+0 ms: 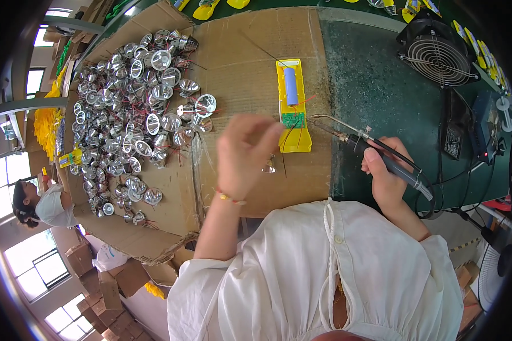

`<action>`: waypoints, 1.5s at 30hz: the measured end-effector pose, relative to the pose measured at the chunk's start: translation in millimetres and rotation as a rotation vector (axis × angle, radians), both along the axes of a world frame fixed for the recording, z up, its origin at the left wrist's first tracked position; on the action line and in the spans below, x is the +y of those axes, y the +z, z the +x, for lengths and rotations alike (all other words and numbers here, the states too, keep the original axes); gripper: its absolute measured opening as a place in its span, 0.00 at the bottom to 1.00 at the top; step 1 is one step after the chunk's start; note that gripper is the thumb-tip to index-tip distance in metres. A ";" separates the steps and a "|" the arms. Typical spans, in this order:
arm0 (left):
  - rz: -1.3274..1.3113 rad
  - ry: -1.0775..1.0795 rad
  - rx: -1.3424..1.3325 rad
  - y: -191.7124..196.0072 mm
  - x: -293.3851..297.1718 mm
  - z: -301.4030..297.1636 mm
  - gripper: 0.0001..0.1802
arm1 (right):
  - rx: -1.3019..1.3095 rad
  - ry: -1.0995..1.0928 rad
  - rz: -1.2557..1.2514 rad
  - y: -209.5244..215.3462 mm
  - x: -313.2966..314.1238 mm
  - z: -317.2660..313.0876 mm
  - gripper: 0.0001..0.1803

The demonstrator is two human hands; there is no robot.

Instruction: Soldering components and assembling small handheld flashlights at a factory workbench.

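Yellow housing (295,111) lies open on the cardboard sheet (239,68), blue cylindrical cell (290,85) seated in it, green circuit board (293,120) just below the cell. Thin wires (286,145) trail off the board toward my left hand (246,153), just left of the housing, fingers pinched shut around those wires as far as I can tell; a small reflector (269,165) peeks out under it. Right hand (388,173), right of the housing, grips the soldering iron (375,149), tip aimed at the board but apart from it. I'd judge cell and board are in, reflector joint pending. Far left of the housing: big pile of silver reflectors (128,113). Upper right: small fan (438,51).
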State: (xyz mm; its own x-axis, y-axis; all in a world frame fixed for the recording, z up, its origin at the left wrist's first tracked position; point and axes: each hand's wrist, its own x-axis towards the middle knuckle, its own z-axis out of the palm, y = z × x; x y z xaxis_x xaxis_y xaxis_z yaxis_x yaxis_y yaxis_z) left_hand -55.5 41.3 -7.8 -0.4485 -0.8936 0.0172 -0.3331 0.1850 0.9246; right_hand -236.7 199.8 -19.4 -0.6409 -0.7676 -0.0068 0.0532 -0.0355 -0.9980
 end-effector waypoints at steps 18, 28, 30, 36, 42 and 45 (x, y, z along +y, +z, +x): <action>-0.112 -0.029 -0.151 -8.9 20.7 1.4 0.05 | 0.066 0.042 0.035 -2.4 0.4 3.2 0.08; -0.121 -0.184 -0.241 -11.7 2.1 -6.4 0.08 | 0.013 0.032 0.055 -4.4 -16.6 9.9 0.07; -0.108 -0.180 -0.247 -11.5 1.5 -8.0 0.08 | -0.012 0.022 0.056 -3.9 -19.0 10.4 0.07; -0.104 -0.164 -0.214 -12.9 1.4 -8.3 0.08 | -0.037 0.071 0.106 0.0 -24.0 8.2 0.06; -0.092 -0.144 -0.185 -14.4 1.5 -7.9 0.09 | -0.093 0.026 0.076 3.6 -21.6 11.5 0.07; -0.087 -0.144 -0.193 -11.8 0.9 -8.4 0.09 | -0.079 0.006 0.013 2.4 -14.9 5.0 0.08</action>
